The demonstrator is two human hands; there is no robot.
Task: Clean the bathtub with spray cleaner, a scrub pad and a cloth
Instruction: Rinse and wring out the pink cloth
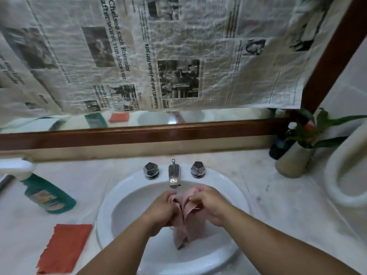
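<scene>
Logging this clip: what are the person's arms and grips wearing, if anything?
Nothing that shows. The left forearm and right forearm are bare, with no sleeves in frame. The left grip and right grip have no gloves, and no watch, bracelet or ring is visible.

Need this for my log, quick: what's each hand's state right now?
The left hand is closed, gripping the pink cloth.
The right hand is closed, gripping the same cloth.

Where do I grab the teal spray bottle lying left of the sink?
Best grip: the narrow neck of the teal plastic spray bottle, just below its white trigger head. Come from above: it lies on its side, base toward the white ceramic sink.
</scene>
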